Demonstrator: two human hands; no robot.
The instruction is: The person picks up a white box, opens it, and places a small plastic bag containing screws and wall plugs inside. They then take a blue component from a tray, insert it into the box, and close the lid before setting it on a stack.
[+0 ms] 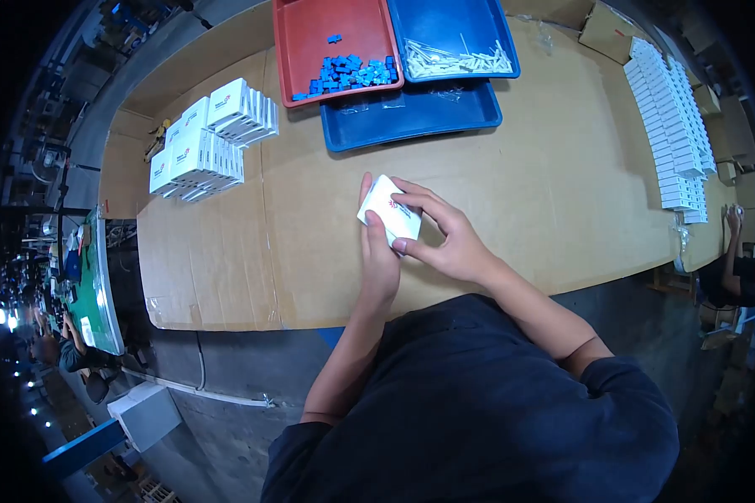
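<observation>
Cardboard-covered desk (495,193): both hands, left hand (377,260) and right hand (445,239), clamp a small white box (388,211), seemingly closing it; next likely needs stacking beside the finished boxes (210,138).

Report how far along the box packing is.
Done, apparently: white boxes stacked at the left and rowed at the right. In hand: one small white box, held by left hand and right hand. Left: blue parts and white parts in trays.
</observation>
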